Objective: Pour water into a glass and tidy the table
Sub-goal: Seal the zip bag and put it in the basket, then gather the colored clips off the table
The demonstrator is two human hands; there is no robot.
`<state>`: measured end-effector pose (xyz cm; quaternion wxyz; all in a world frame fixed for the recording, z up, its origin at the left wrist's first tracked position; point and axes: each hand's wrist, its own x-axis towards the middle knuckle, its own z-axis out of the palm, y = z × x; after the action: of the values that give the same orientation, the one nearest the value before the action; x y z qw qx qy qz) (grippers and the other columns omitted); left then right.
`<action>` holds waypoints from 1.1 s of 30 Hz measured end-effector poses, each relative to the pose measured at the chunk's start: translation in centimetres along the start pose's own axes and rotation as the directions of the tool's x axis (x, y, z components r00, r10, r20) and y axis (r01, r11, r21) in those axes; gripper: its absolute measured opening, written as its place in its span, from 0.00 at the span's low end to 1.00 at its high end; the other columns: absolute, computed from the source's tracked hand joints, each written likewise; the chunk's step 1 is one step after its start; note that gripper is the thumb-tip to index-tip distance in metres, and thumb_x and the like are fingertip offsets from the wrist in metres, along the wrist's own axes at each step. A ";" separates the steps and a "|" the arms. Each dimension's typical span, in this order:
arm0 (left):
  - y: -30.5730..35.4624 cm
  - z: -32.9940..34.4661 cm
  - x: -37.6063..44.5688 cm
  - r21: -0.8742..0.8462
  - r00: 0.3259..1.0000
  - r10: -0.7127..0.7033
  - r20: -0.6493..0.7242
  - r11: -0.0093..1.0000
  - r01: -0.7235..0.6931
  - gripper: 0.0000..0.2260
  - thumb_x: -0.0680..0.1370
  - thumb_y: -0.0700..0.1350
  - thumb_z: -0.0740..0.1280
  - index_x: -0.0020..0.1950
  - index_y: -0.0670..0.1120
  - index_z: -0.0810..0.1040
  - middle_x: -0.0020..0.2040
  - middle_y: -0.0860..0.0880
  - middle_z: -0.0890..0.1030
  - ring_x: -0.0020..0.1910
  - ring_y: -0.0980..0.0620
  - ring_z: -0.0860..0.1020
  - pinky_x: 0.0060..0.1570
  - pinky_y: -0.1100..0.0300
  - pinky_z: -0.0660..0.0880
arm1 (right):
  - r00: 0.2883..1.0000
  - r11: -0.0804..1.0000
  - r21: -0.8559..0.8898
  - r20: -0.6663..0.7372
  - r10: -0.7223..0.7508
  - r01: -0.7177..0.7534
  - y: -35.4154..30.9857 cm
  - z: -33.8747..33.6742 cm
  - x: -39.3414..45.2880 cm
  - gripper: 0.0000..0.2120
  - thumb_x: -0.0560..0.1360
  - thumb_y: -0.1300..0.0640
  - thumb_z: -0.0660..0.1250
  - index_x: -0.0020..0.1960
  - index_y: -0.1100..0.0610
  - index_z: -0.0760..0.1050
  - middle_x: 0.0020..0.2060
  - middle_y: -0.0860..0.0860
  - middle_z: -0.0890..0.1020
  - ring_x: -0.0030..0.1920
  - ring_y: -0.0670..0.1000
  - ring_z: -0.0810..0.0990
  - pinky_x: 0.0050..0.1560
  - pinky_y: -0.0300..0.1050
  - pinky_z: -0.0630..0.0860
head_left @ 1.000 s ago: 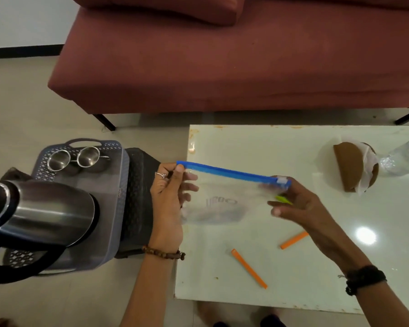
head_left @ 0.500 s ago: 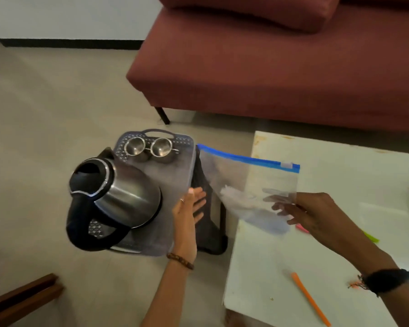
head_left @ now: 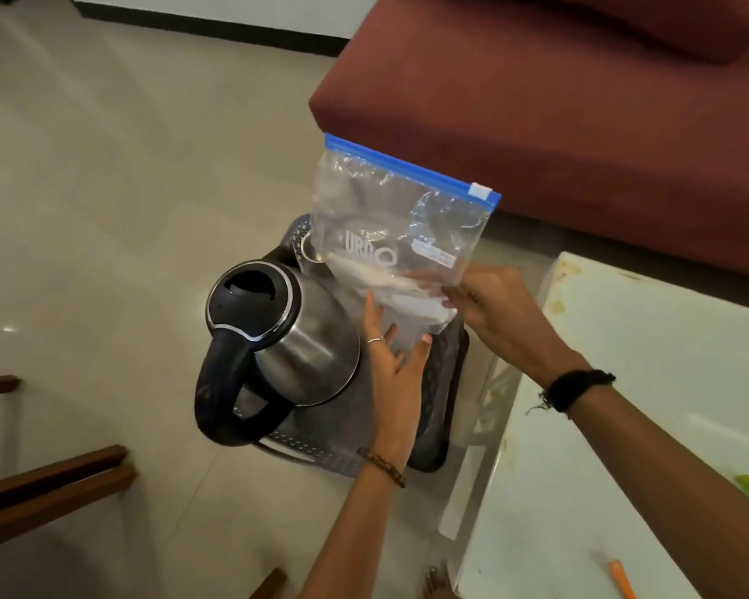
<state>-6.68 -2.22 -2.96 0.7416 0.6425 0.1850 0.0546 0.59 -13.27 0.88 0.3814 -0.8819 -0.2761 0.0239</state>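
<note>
Bag now upright above kettle.

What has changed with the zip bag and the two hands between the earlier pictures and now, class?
The zip bag moved off the table and now stands upright over the grey tray. The left hand let go of its blue top edge; the right hand now grips the bottom. The kettle stayed on the tray.

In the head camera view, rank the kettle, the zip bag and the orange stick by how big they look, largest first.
1. kettle and zip bag: alike in spread; the bag is held nearer the camera, so no ranking.
2. orange stick: far smallest, and partly cut off by the frame edge.
</note>
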 end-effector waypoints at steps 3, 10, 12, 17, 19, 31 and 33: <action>-0.7 -0.3 1.2 0.027 0.998 -0.048 -0.035 0.998 0.049 0.33 0.77 0.34 0.62 0.73 0.57 0.50 0.73 0.57 0.58 0.72 0.54 0.59 0.70 0.53 0.63 | 1.000 0.997 0.077 0.028 0.010 -0.012 0.9 2.5 2.2 0.15 0.78 0.67 0.59 0.61 0.57 0.77 0.49 0.60 0.83 0.48 0.55 0.82 0.50 0.51 0.80; -3.0 -0.9 4.7 0.188 0.984 -0.109 -0.139 0.973 0.134 0.34 0.76 0.33 0.60 0.75 0.54 0.46 0.77 0.48 0.50 0.75 0.51 0.52 0.74 0.49 0.54 | 0.980 0.963 0.198 0.123 0.158 -0.180 3.2 7.7 6.8 0.11 0.79 0.65 0.59 0.58 0.65 0.76 0.52 0.60 0.82 0.54 0.56 0.79 0.55 0.54 0.76; -3.5 -0.9 5.7 0.190 0.982 -0.118 -0.145 0.971 0.145 0.33 0.75 0.37 0.58 0.75 0.51 0.46 0.77 0.45 0.51 0.75 0.48 0.53 0.74 0.49 0.54 | 0.966 0.948 0.200 0.128 0.225 -0.247 3.9 8.7 6.9 0.12 0.78 0.62 0.62 0.60 0.63 0.74 0.55 0.59 0.80 0.56 0.55 0.77 0.58 0.53 0.75; -4.7 -1.2 8.0 0.364 0.982 -0.155 -0.104 0.913 0.183 0.36 0.74 0.29 0.58 0.75 0.48 0.41 0.77 0.43 0.44 0.76 0.46 0.48 0.74 0.47 0.52 | 0.922 0.919 0.133 -0.062 0.381 -0.371 5.2 10.1 6.9 0.07 0.74 0.60 0.67 0.48 0.64 0.79 0.46 0.56 0.81 0.47 0.54 0.78 0.41 0.34 0.70; -5.0 -1.4 8.5 0.410 0.982 -0.170 -0.085 0.892 0.190 0.36 0.75 0.30 0.58 0.75 0.48 0.40 0.77 0.44 0.40 0.76 0.46 0.44 0.74 0.46 0.52 | 0.894 0.875 0.242 -0.053 0.444 -0.420 5.1 10.4 7.6 0.06 0.73 0.62 0.68 0.46 0.65 0.80 0.46 0.57 0.84 0.49 0.54 0.80 0.46 0.37 0.74; -4.5 -0.1 5.6 0.506 0.990 0.055 -0.130 0.862 0.018 0.23 0.75 0.32 0.59 0.69 0.44 0.65 0.69 0.44 0.69 0.68 0.49 0.67 0.67 0.59 0.64 | 0.808 0.680 0.629 -0.135 0.573 -0.377 4.4 9.3 2.9 0.08 0.77 0.65 0.63 0.55 0.61 0.76 0.43 0.51 0.80 0.34 0.44 0.81 0.38 0.35 0.80; -4.1 0.8 3.1 0.487 0.984 0.168 -0.060 0.866 -0.119 0.16 0.76 0.34 0.59 0.63 0.46 0.71 0.61 0.49 0.75 0.61 0.54 0.72 0.60 0.63 0.69 | 0.794 0.723 0.604 -0.232 0.562 -0.335 4.3 8.5 -0.3 0.06 0.77 0.64 0.63 0.51 0.59 0.77 0.41 0.50 0.81 0.33 0.43 0.81 0.36 0.34 0.80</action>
<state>-4.21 -2.71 -7.53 0.5424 0.8150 0.1812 0.0941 0.25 -10.20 -8.10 0.6407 -0.7659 0.0528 0.0128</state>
